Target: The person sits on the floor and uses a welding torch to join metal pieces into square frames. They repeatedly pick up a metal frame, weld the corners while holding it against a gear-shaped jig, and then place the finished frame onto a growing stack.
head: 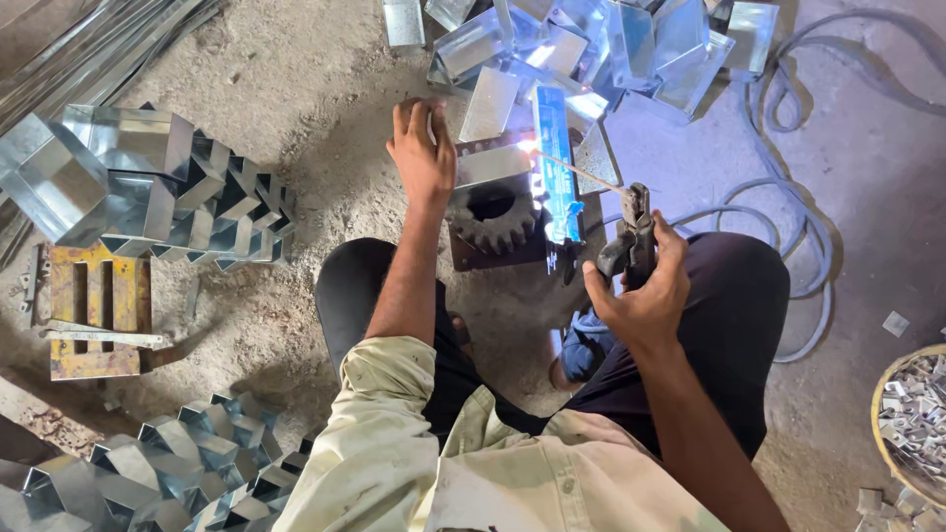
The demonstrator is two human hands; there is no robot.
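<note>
My right hand [645,291] grips a dark welding electrode holder [631,236], whose thin rod [581,170] reaches up-left to a bright arc at a sheet-metal piece [557,163]. My left hand [422,148] presses down on the left side of that folded metal piece [490,166], fingers curled over its edge. The work rests on a heavy rusty gear [493,212] set on the ground between my knees.
Folded shiny metal boxes lie in stacks at the left [148,182] and bottom left [168,463], with loose pieces piled at the top [591,39]. A grey cable [798,197] loops at the right. A yellow rusty frame [94,310] lies left; a basket of small scraps [916,414] sits right.
</note>
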